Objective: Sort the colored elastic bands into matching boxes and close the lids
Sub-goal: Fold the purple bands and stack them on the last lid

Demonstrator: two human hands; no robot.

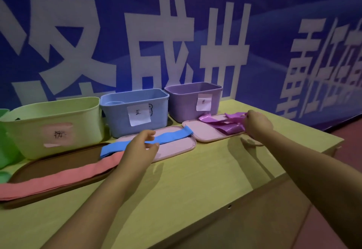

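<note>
So we've got both hands down on bands at once. Our left hand point(141, 144) is pinching the blue band point(148, 141) around its middle, thumb under and fingers over; it lies draped across a pink lid point(176, 146) right in front of the blue box point(135, 109). Our right hand point(258, 123) is bunched on the end of the purple band point(227, 124), which lies crumpled on the other pink lid point(203, 133) in front of the purple box point(194, 101). We think the fingers are curled round it, though they're mostly hidden behind the knuckles, so don't quote us. The pink band point(58, 178) lies flat across the brown lid point(58, 162) by the yellow-green box point(54, 125), untouched.

All three boxes stand open and nothing looks sorted yet.

Handling-wise, these look light, floppy and stretchy. The blue and pink ones look like matte fabric, easy to pinch anywhere. The purple one is glossy and thin like latex, so probably slicker and clingy. Grabbing mid-length means both ends dangle, so we'd gather each into a bundle before lifting it over the rim, otherwise a tail could snag on the edge or drag the lid along.
</note>
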